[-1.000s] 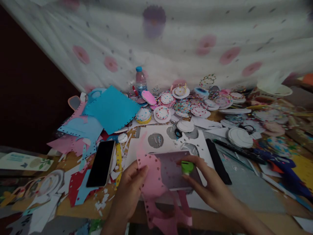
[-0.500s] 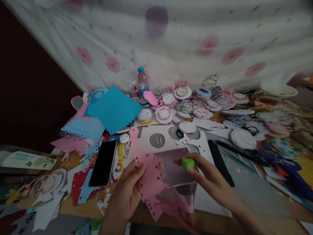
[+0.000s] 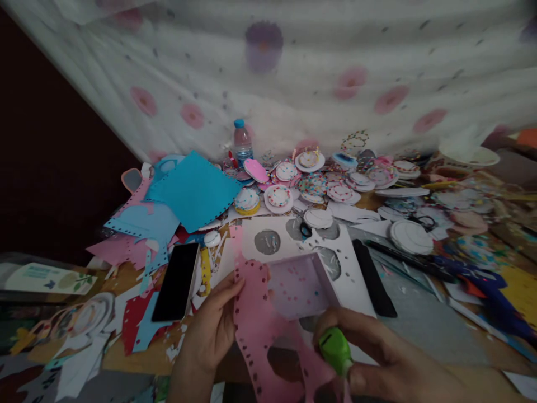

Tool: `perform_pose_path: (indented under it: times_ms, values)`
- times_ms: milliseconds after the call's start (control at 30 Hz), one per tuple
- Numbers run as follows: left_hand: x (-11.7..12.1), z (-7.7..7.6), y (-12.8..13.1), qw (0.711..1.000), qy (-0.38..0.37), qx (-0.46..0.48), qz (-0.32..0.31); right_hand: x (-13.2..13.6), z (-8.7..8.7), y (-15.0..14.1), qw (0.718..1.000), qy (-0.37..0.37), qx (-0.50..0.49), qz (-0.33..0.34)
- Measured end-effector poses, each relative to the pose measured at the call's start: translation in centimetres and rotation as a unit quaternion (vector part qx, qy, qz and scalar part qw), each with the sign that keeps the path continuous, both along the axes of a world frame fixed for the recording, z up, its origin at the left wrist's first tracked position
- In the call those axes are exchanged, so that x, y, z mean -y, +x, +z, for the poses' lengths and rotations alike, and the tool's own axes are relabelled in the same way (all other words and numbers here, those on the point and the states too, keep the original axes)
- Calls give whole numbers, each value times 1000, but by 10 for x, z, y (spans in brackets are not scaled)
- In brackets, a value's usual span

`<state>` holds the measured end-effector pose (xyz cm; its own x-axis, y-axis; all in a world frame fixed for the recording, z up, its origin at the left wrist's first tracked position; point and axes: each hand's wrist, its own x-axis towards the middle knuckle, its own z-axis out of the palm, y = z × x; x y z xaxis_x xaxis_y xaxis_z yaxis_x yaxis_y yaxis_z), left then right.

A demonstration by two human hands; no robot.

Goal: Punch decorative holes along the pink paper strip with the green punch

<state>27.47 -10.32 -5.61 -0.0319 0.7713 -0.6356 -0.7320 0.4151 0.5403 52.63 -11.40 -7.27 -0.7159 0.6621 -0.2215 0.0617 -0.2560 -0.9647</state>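
My left hand [image 3: 213, 322] is closed on a pink sheet of paper [image 3: 257, 313] with small flower-shaped holes along its edges and larger cutouts lower down. Between the thumb and fingers of my right hand [image 3: 373, 347] is a green craft punch [image 3: 334, 346], held at the sheet's lower right part. Whether the punch grips the paper there cannot be made out. Just beyond both hands lies a shallow lilac box [image 3: 325, 280] with several tiny pink pieces and a blue one inside. The pink sheet covers the box's left side.
White card with round cutouts [image 3: 247, 240] lies under the box. A phone [image 3: 177, 281] is to the left, by paper scraps and blue paper [image 3: 197, 190]. Decorated paper discs [image 3: 279, 197] and a water bottle [image 3: 242, 143] stand behind. A black case [image 3: 373, 280] and blue glue gun [image 3: 470, 274] lie right.
My right hand has moved the green punch down toward me, from over the box to the lower right of the pink sheet. The box's inside now shows. The camera view has shifted slightly.
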Motion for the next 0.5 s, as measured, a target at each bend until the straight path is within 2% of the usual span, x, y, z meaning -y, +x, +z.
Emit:
perform_pose_path:
  times_ms: [100,167,267,300,333,400,467,500]
  values:
    - [-4,-1,-3,997,-3,-77,23,-2,-1,-6,991,-48,-117,-39]
    - [-5,0,-6,990,39,-126,51,-4,0,-12,984,-43,-150,-87]
    - [6,3,-7,952,134,-239,134,-7,-2,-20,978,-10,-151,-143]
    - [13,5,-7,938,154,-278,137,-7,-3,-22,976,-4,-153,-152]
    - [22,7,-5,929,169,-309,116,-7,-4,-24,975,2,-153,-158]
    - [42,10,-1,927,178,-331,0,-7,-5,-28,974,15,-156,-165]
    - [58,9,6,924,158,-333,-105,-6,-4,-31,973,25,-156,-166]
    - [64,7,10,922,144,-335,-128,-5,-3,-33,974,29,-156,-165]
